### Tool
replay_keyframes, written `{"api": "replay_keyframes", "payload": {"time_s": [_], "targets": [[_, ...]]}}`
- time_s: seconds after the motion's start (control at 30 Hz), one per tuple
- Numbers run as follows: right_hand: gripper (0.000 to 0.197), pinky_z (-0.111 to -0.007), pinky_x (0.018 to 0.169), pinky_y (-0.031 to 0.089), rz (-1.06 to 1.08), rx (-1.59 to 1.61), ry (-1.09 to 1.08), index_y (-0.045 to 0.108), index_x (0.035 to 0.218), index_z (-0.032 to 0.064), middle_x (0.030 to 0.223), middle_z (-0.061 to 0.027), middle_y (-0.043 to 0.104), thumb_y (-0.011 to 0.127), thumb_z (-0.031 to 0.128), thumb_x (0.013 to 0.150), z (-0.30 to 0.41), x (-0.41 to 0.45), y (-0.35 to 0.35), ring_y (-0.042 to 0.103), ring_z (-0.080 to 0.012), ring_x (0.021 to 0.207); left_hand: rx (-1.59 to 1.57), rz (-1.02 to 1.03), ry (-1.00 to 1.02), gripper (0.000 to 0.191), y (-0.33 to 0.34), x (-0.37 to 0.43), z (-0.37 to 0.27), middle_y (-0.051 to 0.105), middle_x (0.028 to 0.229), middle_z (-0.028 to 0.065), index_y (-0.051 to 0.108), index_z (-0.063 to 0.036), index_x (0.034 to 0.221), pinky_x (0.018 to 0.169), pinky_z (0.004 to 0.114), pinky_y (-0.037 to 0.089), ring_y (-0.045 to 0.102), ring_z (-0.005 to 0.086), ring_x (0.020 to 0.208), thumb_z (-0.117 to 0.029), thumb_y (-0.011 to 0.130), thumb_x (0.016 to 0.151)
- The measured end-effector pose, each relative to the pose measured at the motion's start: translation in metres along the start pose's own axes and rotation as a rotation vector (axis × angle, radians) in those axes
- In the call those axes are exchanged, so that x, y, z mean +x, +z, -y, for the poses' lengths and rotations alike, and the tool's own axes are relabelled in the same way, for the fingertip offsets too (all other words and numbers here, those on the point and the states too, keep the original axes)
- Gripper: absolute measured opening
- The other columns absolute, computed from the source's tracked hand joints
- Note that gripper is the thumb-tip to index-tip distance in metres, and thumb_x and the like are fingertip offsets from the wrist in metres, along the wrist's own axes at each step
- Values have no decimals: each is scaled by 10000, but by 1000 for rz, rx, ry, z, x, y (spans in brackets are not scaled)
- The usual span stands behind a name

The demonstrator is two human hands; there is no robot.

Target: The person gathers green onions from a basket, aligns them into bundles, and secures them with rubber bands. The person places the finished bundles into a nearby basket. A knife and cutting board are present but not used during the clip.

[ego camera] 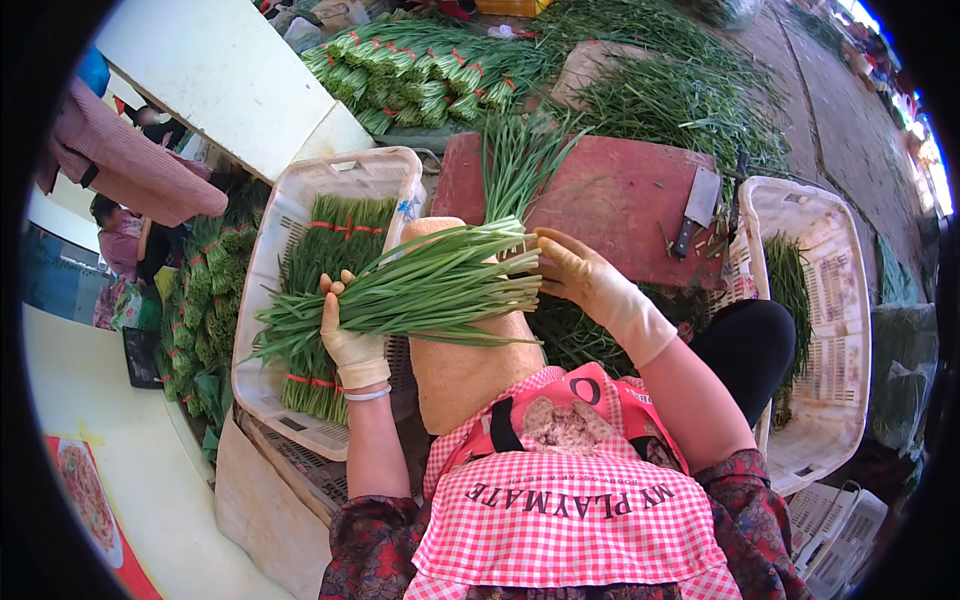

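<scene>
My left hand (349, 354), in a pale rubber glove, holds a loose bunch of Chinese chives (420, 289) from beneath, near the leafy ends. The bunch lies sideways above my lap, its whitish stem ends pointing right. My right hand (589, 281), gloved too, is at those stem ends with its fingers apart; part of the fingertips is hidden behind the stems. Beyond the bunch, a smaller heap of chives (517, 165) rests on a red board (622, 202). A cleaver (699, 206) lies near the board's right edge, among cut scraps.
On my left, a white plastic crate (259, 315) contains chive bundles (345, 225) tied with red bands. Another white crate (832, 375) stands at right with some chives inside. Tied bundles (420, 71) and loose chives (682, 112) cover the ground ahead. A person (124, 236) sits at far left.
</scene>
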State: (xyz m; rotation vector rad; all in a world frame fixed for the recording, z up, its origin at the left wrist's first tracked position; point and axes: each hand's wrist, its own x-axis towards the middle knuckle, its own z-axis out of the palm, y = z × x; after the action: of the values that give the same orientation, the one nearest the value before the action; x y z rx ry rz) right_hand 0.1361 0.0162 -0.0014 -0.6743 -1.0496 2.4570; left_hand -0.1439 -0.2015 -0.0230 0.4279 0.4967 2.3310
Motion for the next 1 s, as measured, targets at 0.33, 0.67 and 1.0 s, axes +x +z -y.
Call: {"api": "replay_keyframes", "payload": {"time_s": [0.33, 0.67, 1.0], "targets": [[510, -259, 782, 572, -46, -191, 44, 486, 1461, 4, 1042, -74, 705, 650, 150, 1001, 30, -8, -24, 692, -138, 859, 211, 76, -97, 350, 34, 3, 12, 678, 1032, 17, 600, -106, 1277, 1093, 486, 475, 615, 229, 1149, -55, 674, 938], [248, -237, 897, 526, -284, -690, -720, 691, 1235, 3, 1142, -45, 732, 643, 25, 993, 28, -44, -3, 652, -93, 1031, 99, -48, -28, 312, 6, -7, 21, 722, 1156, 26, 648, -123, 1222, 1135, 564, 445, 577, 265, 1291, 19, 632, 945], [343, -439, 878, 541, 22, -1356, -407, 731, 1097, 61, 1035, -173, 729, 598, 362, 998, -13, -11, 38, 682, -375, 993, -6, 52, -104, 312, 40, 0, 23, 723, 1062, 18, 681, -138, 1198, 1204, 534, 367, 626, 216, 1218, 19, 653, 931]]}}
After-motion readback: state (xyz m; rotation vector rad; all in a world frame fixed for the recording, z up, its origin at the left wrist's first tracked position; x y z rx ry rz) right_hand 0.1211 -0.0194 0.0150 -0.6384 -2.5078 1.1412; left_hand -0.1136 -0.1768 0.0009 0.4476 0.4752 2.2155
